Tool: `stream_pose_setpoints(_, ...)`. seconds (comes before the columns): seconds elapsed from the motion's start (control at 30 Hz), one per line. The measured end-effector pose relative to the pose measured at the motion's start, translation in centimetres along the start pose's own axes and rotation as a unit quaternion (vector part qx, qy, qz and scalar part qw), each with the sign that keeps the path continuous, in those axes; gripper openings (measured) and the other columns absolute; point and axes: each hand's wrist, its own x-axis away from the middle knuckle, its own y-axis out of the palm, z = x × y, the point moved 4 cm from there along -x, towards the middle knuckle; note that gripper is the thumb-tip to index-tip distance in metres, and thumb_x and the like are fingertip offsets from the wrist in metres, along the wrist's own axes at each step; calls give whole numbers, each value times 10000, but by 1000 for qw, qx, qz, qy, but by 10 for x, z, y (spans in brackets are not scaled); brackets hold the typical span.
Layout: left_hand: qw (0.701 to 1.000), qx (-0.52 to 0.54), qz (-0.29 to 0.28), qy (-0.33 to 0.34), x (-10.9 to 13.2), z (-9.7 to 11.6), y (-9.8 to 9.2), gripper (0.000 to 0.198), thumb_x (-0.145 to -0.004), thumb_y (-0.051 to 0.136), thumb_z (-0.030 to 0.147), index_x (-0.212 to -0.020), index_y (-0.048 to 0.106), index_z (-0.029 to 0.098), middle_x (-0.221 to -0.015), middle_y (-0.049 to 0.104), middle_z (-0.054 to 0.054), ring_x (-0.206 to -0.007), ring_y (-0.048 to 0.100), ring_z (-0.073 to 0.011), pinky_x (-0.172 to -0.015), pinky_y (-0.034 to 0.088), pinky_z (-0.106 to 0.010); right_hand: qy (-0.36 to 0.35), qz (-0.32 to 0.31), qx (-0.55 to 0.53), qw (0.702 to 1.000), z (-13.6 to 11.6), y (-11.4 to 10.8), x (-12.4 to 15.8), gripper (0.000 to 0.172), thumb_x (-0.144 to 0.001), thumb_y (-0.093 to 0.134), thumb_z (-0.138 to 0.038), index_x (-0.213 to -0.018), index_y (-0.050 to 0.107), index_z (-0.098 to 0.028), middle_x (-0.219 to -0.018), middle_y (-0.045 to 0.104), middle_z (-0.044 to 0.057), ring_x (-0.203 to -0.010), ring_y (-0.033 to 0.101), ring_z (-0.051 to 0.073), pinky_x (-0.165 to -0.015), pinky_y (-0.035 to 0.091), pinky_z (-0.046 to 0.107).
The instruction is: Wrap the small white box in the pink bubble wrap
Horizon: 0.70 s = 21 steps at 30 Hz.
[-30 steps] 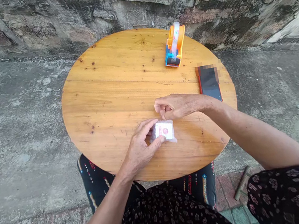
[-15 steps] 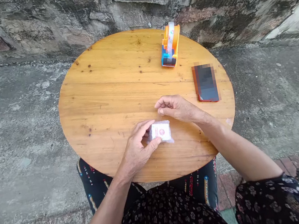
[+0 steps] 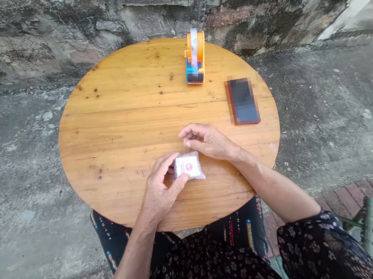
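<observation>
In the head view, a round wooden counter (image 3: 115, 123) fills the middle of the frame, in front of a rough stone wall. The small white packet (image 3: 188, 166), which has a red mark and a clear shiny wrap, lies on the counter just below the centre of the frame, not far from the counter's lower edge.

The left hand (image 3: 157, 190) has hold of the packet. The thumb presses on its lower left side and the fingers (image 3: 164, 163) curl over its upper left side, so the hand is closed around it only lightly.

The right hand (image 3: 208, 140) is just above and to the right of the packet. Its thumb and first fingers are pinched nearly together, and I cannot tell if something thin and clear is between them.

An orange and blue tape dispenser (image 3: 196, 58) stands at the upper part of the counter. A phone (image 3: 242, 101) lies flat to the right of centre, well apart from both hands.

I think the wrap is slippery and the hold is light and on one side only. A pull from the right hand could therefore turn the packet or slide it out of the fingers, and it could then go over the near edge of the counter.
</observation>
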Motion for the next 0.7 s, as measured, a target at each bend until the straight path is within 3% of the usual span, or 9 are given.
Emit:
stream_pose_setpoints(0.23, 1000, -1, 5, 7, 0, 2, 1, 464, -870, 653, 319, -1314, 554, 224, -1316, 571, -98, -1126, 577, -221, -921, 501, -365, -40, 14, 35, 999, -8, -3, 6, 192, -844, 569, -194, -1030, 616, -209, -860, 673, -4, -806, 621, 125, -821, 489, 312)
stream_pose_setpoints(0.7, 1000, -1, 14, 10, 0, 3, 3, 466, -863, 664, 323, -1305, 568, 213, -1274, 594, -102, -1065, 584, -210, -901, 496, -366, -41, -19, 39, 998, -17, -1, 9, 212, -860, 579, -199, -1058, 654, -213, -861, 702, -1, -818, 636, 133, -808, 491, 305)
